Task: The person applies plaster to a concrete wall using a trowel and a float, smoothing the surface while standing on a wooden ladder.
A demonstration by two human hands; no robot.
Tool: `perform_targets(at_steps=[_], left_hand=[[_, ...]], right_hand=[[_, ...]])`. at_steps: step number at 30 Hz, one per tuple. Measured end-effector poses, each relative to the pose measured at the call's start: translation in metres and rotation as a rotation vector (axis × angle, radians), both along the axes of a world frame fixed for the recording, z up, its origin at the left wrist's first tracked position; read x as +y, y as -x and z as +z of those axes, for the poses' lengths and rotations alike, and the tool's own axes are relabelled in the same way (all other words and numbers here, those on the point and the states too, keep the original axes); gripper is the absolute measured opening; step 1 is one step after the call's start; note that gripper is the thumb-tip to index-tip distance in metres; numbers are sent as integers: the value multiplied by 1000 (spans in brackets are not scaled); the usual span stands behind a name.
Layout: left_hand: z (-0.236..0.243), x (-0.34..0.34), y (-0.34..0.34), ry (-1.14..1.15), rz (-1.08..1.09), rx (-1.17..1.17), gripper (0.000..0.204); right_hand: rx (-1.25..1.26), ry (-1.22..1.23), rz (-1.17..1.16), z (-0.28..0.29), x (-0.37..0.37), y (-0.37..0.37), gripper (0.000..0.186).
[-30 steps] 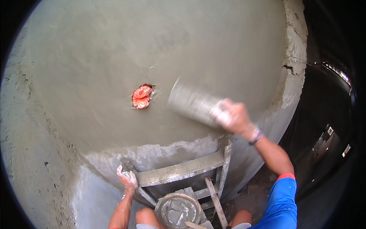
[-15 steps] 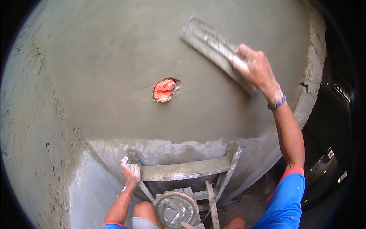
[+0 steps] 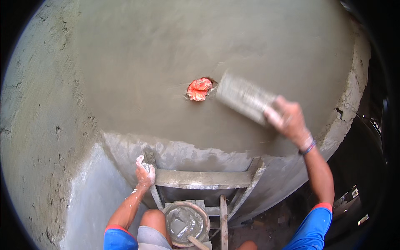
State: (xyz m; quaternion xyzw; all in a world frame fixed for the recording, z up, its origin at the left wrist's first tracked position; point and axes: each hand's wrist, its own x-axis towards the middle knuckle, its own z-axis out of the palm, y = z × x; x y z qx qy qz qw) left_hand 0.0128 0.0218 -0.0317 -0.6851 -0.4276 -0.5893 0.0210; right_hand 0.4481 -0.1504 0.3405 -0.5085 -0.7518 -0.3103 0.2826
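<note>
The right hand (image 3: 288, 119) is closed around the grip of a long, flat, pale-grey rectangular float (image 3: 243, 96). Against the frame half a second earlier, hand and float are lower on the grey plastered wall (image 3: 166, 54); the float now lies just right of the crumpled orange-and-white plastic plug (image 3: 199, 89), between it and the wall's rough right edge. The left hand (image 3: 145, 174) remains at the upper left corner of the mortar-crusted wooden ladder-like frame (image 3: 204, 179), fingers bent; whether they clasp the post cannot be told.

The float's grip is covered by the fingers and its outline is motion-blurred; contact with the wall cannot be confirmed. The round, brown-rimmed bucket (image 3: 207, 221) and its wooden stick (image 3: 197, 242) are partly hidden or cut off near the lower margin. The area beyond the wall's right edge is too dark to read.

The wall's plaster is smooth and damp-looking, ending raggedly above a paler band. The plug sits in a rough-lipped hole. Wet, glossy grey mortar (image 3: 181, 223) lies in the bucket.
</note>
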Motion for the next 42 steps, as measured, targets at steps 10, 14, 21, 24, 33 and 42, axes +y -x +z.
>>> perform_targets(at_steps=[10, 14, 21, 24, 33, 42], left_hand=[[-5, 1, 1, 29, -62, -28, 63], [-4, -3, 7, 94, -58, -49, 64], [3, 1, -5, -23, 3, -5, 62], [5, -1, -3, -1, -10, -14, 63], [1, 0, -3, 36, -51, -65, 61], [9, -1, -6, -40, -87, -91, 61]], right_hand=[[-466, 26, -220, 85, 25, 24, 23], [-574, 301, -285, 19, 22, 20, 24], [-131, 736, -63, -100, -14, 31, 38], [429, 936, 191, -117, -1, 77, 40], [715, 99, 347, -147, 62, 234, 49], [697, -137, 85, -120, 143, 281, 53]])
